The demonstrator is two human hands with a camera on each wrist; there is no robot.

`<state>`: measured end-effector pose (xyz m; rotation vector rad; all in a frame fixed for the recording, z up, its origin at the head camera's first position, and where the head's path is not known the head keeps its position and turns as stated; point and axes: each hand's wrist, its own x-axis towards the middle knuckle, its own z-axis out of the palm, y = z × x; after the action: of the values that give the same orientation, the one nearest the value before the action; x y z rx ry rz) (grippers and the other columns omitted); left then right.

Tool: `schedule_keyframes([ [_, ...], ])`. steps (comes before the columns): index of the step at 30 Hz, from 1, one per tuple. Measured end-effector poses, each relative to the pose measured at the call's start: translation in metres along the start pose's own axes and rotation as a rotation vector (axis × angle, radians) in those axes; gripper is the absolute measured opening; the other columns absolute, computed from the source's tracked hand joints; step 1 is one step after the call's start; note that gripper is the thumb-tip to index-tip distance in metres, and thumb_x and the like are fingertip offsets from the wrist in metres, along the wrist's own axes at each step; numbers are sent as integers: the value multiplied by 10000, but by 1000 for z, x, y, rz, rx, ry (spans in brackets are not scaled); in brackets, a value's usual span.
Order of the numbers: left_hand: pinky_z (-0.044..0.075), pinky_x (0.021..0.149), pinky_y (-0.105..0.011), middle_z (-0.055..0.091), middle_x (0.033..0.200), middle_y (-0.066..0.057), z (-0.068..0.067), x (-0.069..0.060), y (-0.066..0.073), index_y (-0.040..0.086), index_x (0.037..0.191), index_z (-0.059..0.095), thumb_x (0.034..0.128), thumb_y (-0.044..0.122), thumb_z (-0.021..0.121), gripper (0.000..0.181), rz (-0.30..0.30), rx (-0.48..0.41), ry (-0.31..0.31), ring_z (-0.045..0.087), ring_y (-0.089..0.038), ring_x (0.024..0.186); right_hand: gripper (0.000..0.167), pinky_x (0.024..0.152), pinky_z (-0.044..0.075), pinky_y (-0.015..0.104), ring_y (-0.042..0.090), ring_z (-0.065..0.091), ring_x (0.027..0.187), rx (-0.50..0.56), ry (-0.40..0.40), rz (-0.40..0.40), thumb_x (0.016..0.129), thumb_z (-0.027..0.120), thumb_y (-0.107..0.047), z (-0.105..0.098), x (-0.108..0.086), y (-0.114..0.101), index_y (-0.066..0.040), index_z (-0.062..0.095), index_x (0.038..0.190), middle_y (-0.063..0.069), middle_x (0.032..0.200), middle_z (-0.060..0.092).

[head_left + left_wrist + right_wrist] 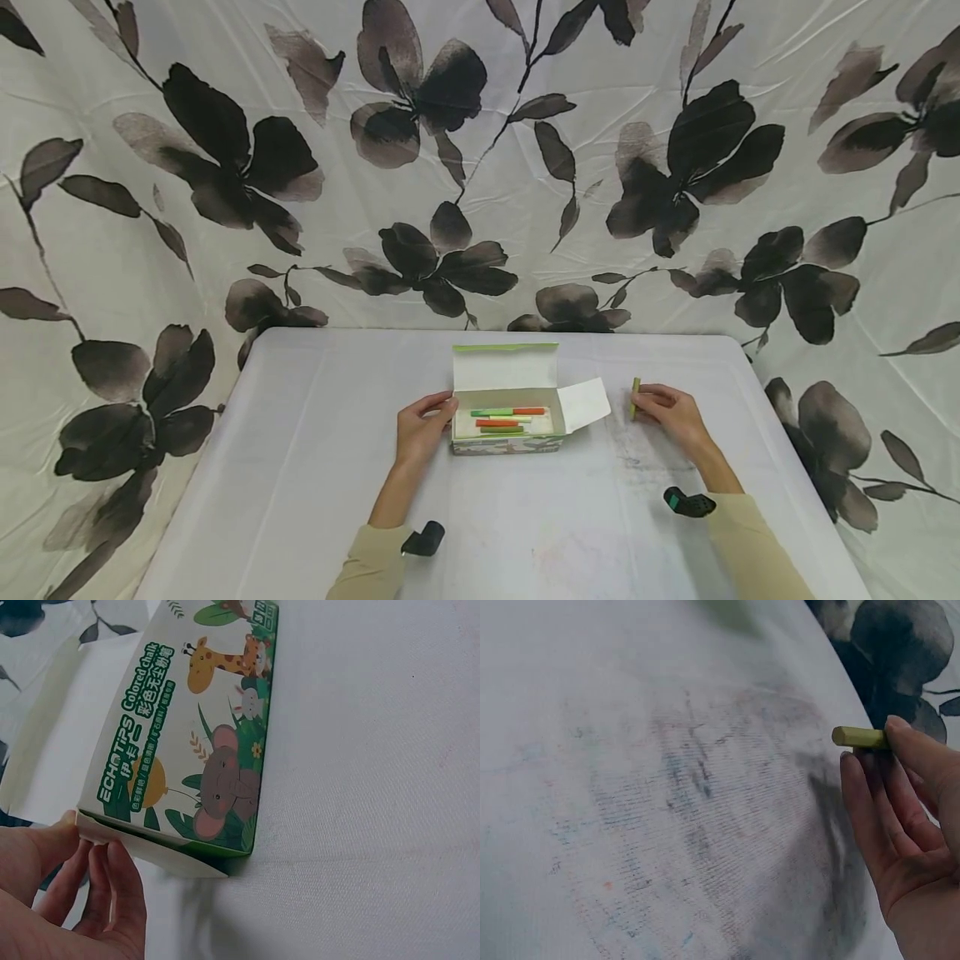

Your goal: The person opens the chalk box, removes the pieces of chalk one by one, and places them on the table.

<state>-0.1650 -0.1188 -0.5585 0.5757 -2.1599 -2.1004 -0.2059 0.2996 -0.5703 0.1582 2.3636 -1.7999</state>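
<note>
On the white table (315,475) sits an open box (176,724). Its near side says "ECHOTiPS" and "Colored chalk"; some tiny words are hard to read. The left hand (422,427) pinches its left flap (161,856). Well apart, right of it, the right hand (677,419) pinches a yellow-green chalk (861,738), partly hidden by fingers.

The fingers (129,889) of the left hand (66,886) pinch the end flap (169,856) of the carton (176,735). The printed side reads "Colored chalk" and bears 1 giraffe (217,664) and 1 elephant (225,787). A white lid panel (64,731) extends beyond the printed side. The white desk (367,787) shows at right.
</note>
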Motion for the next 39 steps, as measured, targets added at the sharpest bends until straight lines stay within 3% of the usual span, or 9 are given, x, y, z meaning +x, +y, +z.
schedule_keyframes([
  [8,555,630,-184,679,1023,-145,0,0,-1,-34,1175,736,934,97,761,276,-7,5,0,632,-90,717,417,755,612,272,81,718,818,-136,47,-63,981,721,-139,12,4,11,142,600,1263,214,1046,721],
  [14,557,630,-184,681,1019,-146,1,0,-3,-35,1177,736,933,94,761,278,-8,2,0,638,-99,719,300,620,584,224,176,706,750,-358,131,-157,942,762,-110,22,6,10,120,673,1114,199,921,725],
  [17,559,630,-186,681,1011,-146,2,0,-3,-46,1178,731,933,90,760,282,-1,-8,-4,640,-99,716,282,599,550,207,210,686,763,-442,136,-176,945,759,-113,25,6,7,109,675,1097,180,904,715],
  [24,559,633,-184,689,1018,-149,1,0,-2,-37,1174,737,931,94,763,278,4,-5,3,657,-128,741,246,618,543,228,259,694,789,-461,132,-177,995,691,-120,27,5,-3,96,676,1112,184,938,718],
  [30,566,638,-198,691,1036,-158,1,0,-3,-40,1172,738,930,94,766,279,9,-6,1,696,-239,808,250,776,573,408,348,701,922,-503,154,-241,1034,637,-150,25,-1,-20,75,687,1132,203,998,723],
  [34,566,636,-195,690,1036,-157,1,2,-4,-39,1168,739,927,95,771,277,5,-8,2,689,-187,771,263,833,573,503,393,692,987,-500,170,-273,1044,619,-169,25,-2,-33,64,685,1148,229,1043,720],
  [39,565,631,-191,688,1034,-166,1,3,-6,-52,1167,734,924,86,775,283,5,-19,-3,651,-97,714,251,828,585,464,368,699,970,-487,178,-318,1041,630,-174,27,-1,-47,50,687,1140,211,1033,721],
])
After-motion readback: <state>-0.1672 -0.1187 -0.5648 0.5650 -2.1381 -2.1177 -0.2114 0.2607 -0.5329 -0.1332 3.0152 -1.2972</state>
